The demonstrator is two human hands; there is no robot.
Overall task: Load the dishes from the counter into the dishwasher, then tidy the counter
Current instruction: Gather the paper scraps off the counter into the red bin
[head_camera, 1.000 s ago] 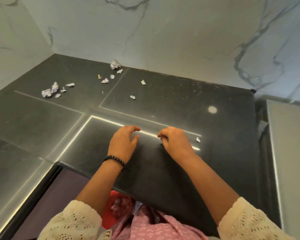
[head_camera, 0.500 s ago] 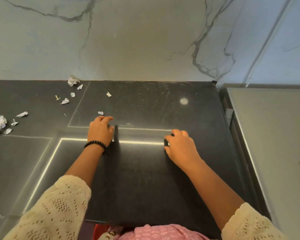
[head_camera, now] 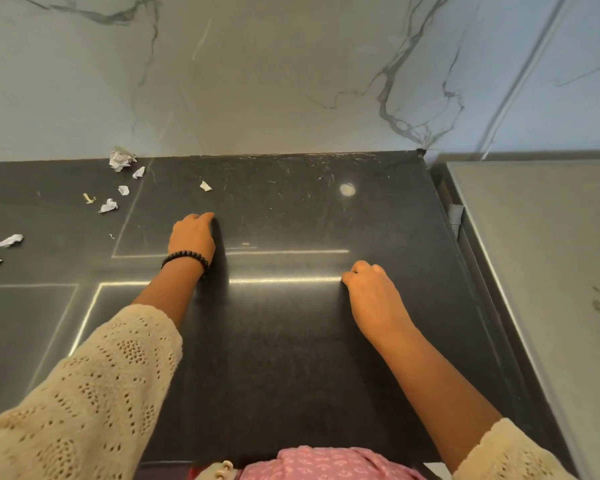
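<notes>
Two hands rested on a dark counter [head_camera: 291,341], fingers curled down against the stone and set well apart. Whether either gripped anything could not be told. A left hand [head_camera: 192,239], with a beaded bracelet [head_camera: 185,258] at the wrist, lay at 11 o'clock of centre; a right hand [head_camera: 373,296] sat at 3 o'clock. Crumpled paper scraps [head_camera: 120,160] lay scattered toward 10 o'clock, near the marble wall [head_camera: 257,81]. No dishes showed.

Both my hands on the counter [head_camera: 291,341], paper scraps [head_camera: 120,160] scattered off around 10 o'clock, wall [head_camera: 257,81] behind at 12.
</notes>
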